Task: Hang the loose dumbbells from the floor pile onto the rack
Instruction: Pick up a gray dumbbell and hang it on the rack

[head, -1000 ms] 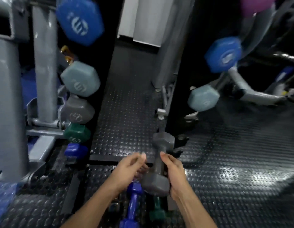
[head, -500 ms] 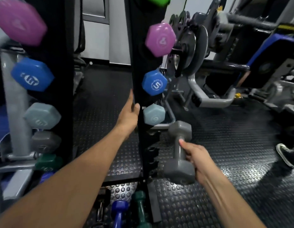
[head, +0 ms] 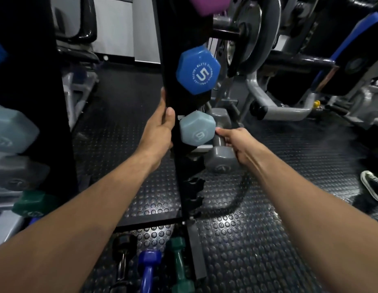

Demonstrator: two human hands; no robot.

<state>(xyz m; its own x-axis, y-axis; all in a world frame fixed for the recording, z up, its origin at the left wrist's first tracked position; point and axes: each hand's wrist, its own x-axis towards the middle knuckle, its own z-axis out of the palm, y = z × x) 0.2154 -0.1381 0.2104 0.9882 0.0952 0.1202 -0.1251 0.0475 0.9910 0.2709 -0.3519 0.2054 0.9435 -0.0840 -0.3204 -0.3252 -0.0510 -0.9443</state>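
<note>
Since the earlier frame, both hands have closed in on the rack: the right hand (head: 236, 142) has carried the grey dumbbell (head: 220, 160) up beside the rack post (head: 179, 102), and the left hand (head: 160, 132) has slid higher on that post. Right hand: fingers curled round the grey dumbbell's handle, near head below the fist, far head up behind the pale "6" dumbbell (head: 197, 130). The grey dumbbell touches or nearly touches that pale head; which cannot be told. Left hand: grips the post's left edge, thumb on the front face, just left of the pale dumbbell. Above it hangs the blue "5" dumbbell (head: 197, 69), and a purple one (head: 202, 5) shows at the top edge. Below the grey dumbbell, bare black hooks (head: 195, 187) project from the post. A black cable (head: 236, 199) curves over the studded floor (head: 268, 240) to the right of the hooks. Floor pile, near the post's foot: a black dumbbell (head: 123, 256), a violet dumbbell (head: 149, 269) and a green dumbbell (head: 179, 265), side by side. A second rack at far left holds blurred pale, grey and green heads. Grey machine frames (head: 278, 106) stand behind the post; a dark shoe (head: 371, 185) is at the right edge.
</note>
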